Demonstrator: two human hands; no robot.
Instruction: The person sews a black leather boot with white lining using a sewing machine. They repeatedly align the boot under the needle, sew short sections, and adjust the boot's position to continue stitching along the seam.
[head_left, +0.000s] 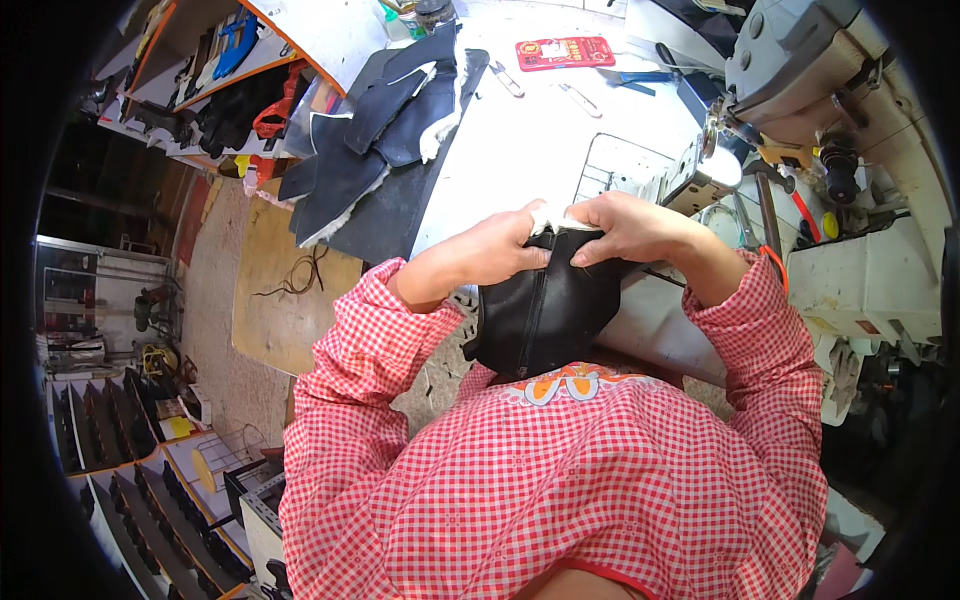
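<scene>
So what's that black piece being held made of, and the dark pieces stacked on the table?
The black piece looks like smooth leather or imitation, with a slight sheen and a white fleecy lining at its top. The dark pieces look matte navy, suede-like, edged with white fleece.

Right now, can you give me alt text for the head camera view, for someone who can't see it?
Seen from above, a person in a red checked shirt holds a black leather piece with a zip in the left hand and right hand at a white worktable. A sewing machine stands to the right, and dark fleece-lined cut pieces are stacked to the left.
</scene>
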